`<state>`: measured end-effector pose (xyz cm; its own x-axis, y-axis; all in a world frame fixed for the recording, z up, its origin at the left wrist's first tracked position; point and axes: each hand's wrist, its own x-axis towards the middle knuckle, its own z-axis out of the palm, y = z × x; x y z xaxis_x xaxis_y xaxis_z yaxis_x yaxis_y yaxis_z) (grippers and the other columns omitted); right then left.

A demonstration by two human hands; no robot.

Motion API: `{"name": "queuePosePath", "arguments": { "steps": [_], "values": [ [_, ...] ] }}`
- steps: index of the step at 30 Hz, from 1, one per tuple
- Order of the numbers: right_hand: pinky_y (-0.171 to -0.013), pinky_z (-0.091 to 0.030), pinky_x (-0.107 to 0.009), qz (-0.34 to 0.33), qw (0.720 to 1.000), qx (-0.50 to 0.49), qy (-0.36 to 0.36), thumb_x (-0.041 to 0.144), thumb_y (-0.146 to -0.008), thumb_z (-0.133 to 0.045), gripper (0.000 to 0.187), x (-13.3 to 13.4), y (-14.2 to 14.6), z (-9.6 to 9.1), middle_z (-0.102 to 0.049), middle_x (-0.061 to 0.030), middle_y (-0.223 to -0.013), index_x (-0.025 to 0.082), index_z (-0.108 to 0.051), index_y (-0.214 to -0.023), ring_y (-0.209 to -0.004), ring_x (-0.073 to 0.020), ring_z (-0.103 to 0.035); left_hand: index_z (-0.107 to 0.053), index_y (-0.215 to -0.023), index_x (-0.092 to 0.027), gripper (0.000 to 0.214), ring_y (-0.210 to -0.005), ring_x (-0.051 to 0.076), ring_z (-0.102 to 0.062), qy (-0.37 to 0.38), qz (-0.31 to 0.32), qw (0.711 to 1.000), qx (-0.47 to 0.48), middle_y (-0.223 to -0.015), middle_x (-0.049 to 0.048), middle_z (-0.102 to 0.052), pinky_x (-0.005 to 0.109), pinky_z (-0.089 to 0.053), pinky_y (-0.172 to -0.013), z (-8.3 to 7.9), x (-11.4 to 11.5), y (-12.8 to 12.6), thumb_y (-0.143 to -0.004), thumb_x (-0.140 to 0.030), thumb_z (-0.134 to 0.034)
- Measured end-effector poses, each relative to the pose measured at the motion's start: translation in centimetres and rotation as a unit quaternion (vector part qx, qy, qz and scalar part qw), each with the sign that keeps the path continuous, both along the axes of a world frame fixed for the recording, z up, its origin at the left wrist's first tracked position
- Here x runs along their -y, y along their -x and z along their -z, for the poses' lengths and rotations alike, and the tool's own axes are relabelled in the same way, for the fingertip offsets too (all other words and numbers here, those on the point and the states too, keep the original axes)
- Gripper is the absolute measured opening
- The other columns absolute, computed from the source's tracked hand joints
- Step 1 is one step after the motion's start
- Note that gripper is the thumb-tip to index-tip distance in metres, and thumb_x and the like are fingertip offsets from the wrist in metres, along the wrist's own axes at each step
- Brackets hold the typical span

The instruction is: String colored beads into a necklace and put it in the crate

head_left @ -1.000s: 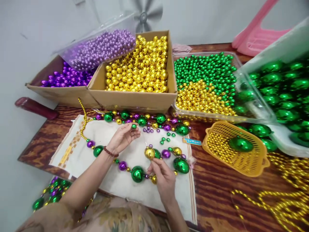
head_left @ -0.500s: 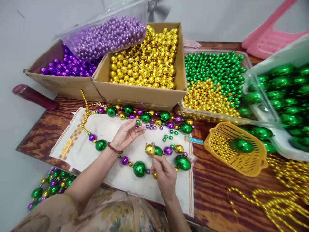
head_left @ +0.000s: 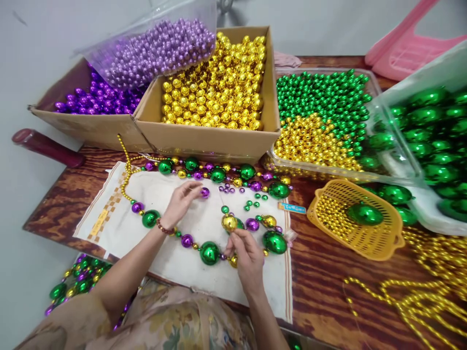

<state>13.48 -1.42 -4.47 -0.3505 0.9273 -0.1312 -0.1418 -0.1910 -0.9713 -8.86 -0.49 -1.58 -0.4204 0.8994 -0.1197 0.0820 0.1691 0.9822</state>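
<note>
L hand (head_left: 180, 204): purple bead (head_left: 205, 193) pinched at fingertips
R hand (head_left: 250, 255): gold bead (head_left: 229, 222) pinched at lower end
Sm. green bead (head_left: 225, 209): seen just abv gold bead

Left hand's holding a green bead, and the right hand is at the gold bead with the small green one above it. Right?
Not quite: the head view shows the left hand holding a purple bead, not a green one. The right hand is at the gold bead, with the small green bead above it.
</note>
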Motion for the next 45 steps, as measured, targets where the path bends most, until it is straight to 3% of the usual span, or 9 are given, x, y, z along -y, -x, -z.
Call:
{"name": "queuePosePath", "arguments": {
  "steps": [5,13,17,19,21,24,28,34,45],
  "values": [
    [-0.046,-0.047,-0.018,0.003,0.999,-0.027,0.033,0.037,-0.094,-0.063,0.019,-0.3,-0.3,-0.2,-0.059,0.0045,-0.061,0.02,-0.061,-0.086,-0.046,-0.0084,-0.055,-0.064,-0.111,-0.018,0.022,-0.085,0.019,-0.063,0.047,0.059,0.94,-0.334,-0.107,0.0092,-0.063,0.036,-0.051,-0.085,1.3,-1.0,1.5,-0.094,-0.029,-0.055],
    [-0.046,-0.047,-0.019,0.006,0.998,-0.02,0.052,0.04,-0.091,-0.065,0.022,0.0,-0.2,0.0,-0.057,0.0046,-0.059,0.02,-0.059,-0.087,-0.045,-0.0094,-0.055,-0.058,-0.12,-0.02,0.033,-0.104,0.028,-0.058,0.093,0.168,0.856,-0.481,-0.118,0.0119,-0.058,0.043,-0.05,-0.09,2.6,-1.6,0.1,-0.088,-0.017,-0.063],
    [-0.047,-0.048,-0.02,0.01,0.999,-0.013,0.049,0.041,-0.091,-0.064,0.022,-0.1,-0.2,0.1,-0.058,0.0043,-0.06,0.02,-0.059,-0.085,-0.046,-0.0098,-0.056,-0.063,-0.1,-0.017,0.02,-0.097,0.025,-0.059,0.049,0.105,0.936,-0.332,-0.104,0.0094,-0.061,0.043,-0.049,-0.091,2.5,-1.9,0.8,-0.082,-0.022,-0.072],
    [-0.046,-0.048,-0.02,0.009,0.999,-0.008,0.036,0.04,-0.092,-0.063,0.022,-0.1,-0.2,0.1,-0.058,0.0041,-0.06,0.02,-0.06,-0.085,-0.046,-0.01,-0.056,-0.063,-0.096,-0.017,0.025,-0.088,0.021,-0.061,0.028,0.054,0.986,-0.155,-0.098,0.0072,-0.062,0.038,-0.052,-0.082,2.0,-1.9,0.7,-0.08,-0.031,-0.076],
    [-0.046,-0.047,-0.02,0.005,1.0,0.0,0.019,0.039,-0.093,-0.062,0.021,0.0,-0.1,0.2,-0.058,0.0038,-0.06,0.02,-0.06,-0.086,-0.046,-0.0103,-0.056,-0.063,-0.104,-0.018,0.033,-0.083,0.017,-0.063,0.004,0.025,0.999,0.045,-0.097,0.0053,-0.064,0.032,-0.053,-0.074,1.1,-1.7,0.4,-0.08,-0.038,-0.075],
    [-0.046,-0.047,-0.021,-0.001,1.0,0.014,-0.006,0.037,-0.094,-0.06,0.019,0.1,0.0,0.3,-0.059,0.0032,-0.059,0.019,-0.062,-0.087,-0.047,-0.0109,-0.057,-0.064,-0.117,-0.02,0.04,-0.081,0.015,-0.067,-0.028,0.012,0.97,0.239,-0.099,0.005,-0.067,0.026,-0.054,-0.068,-0.5,-1.7,-0.4,-0.084,-0.042,-0.073],
    [-0.045,-0.048,-0.021,-0.009,0.998,0.03,-0.047,0.034,-0.095,-0.059,0.016,0.2,0.0,0.3,-0.059,0.0034,-0.057,0.019,-0.064,-0.088,-0.045,-0.0115,-0.056,-0.07,-0.11,-0.016,0.036,-0.08,0.015,-0.07,-0.051,0.001,0.939,0.34,-0.098,0.0059,-0.069,0.025,-0.057,-0.071,-2.2,-2.0,-0.8,-0.084,-0.04,-0.074],
    [-0.045,-0.049,-0.021,-0.029,0.993,0.066,-0.089,0.029,-0.096,-0.057,0.014,0.4,-0.1,0.3,-0.059,0.0036,-0.056,0.019,-0.066,-0.09,-0.044,-0.0116,-0.057,-0.07,-0.107,-0.016,0.026,-0.084,0.017,-0.073,-0.046,-0.052,0.911,0.406,-0.095,0.0048,-0.072,0.034,-0.058,-0.087,-2.7,-2.5,-0.4,-0.086,-0.032,-0.074],
    [-0.045,-0.047,-0.019,-0.034,0.988,0.094,-0.116,0.028,-0.097,-0.056,0.014,0.4,0.1,0.0,-0.059,0.0047,-0.055,0.02,-0.066,-0.092,-0.044,-0.0105,-0.057,-0.067,-0.09,-0.012,0.022,-0.081,0.015,-0.072,-0.03,-0.098,0.878,0.468,-0.087,0.0044,-0.071,0.033,-0.059,-0.088,-2.7,-2.6,-1.0,-0.089,-0.033,-0.071]
  ]
}}
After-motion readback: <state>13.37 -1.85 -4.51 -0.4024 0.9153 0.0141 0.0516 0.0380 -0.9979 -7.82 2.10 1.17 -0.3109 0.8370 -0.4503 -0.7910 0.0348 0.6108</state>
